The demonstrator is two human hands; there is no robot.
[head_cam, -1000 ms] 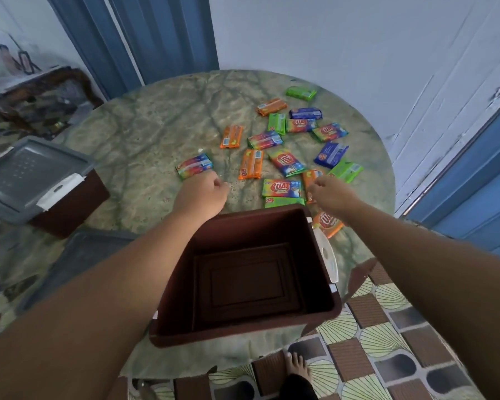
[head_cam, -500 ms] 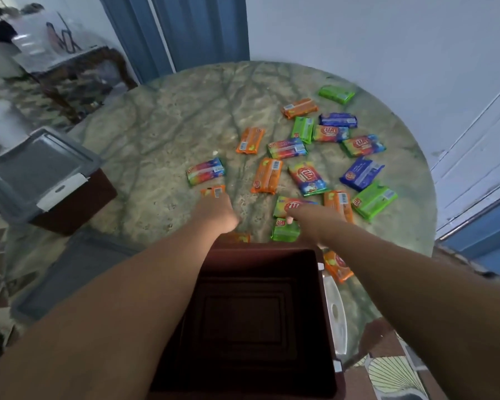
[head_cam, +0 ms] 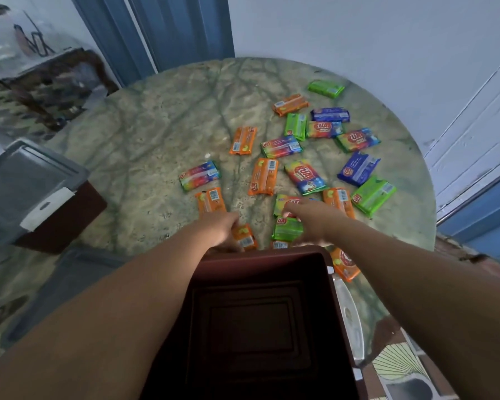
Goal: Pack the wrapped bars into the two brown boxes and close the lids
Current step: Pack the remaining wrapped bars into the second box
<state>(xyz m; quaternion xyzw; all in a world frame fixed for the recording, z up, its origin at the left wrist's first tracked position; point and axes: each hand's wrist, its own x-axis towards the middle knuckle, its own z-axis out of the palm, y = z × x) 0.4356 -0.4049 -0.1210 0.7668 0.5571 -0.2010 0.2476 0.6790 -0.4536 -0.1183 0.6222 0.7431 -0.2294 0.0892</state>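
The open brown box sits at the table's near edge, nothing inside it. Several wrapped bars in orange, green, blue and rainbow wrappers lie scattered beyond it. My left hand is curled on a small orange bar just past the box's far rim. My right hand lies over a green bar, thumb at its far edge and fingers at its near edge. A second brown box stands at the left with its grey lid on.
A loose grey lid lies on the round marble table left of the open box. A white latch hangs on the open box's right side. An orange bar lies by the right rim. Wall and blue door frame stand behind.
Both hands have drawn back toward the open box's far rim. The left hand now covers an orange bar, and the right hand has settled on the green bar.
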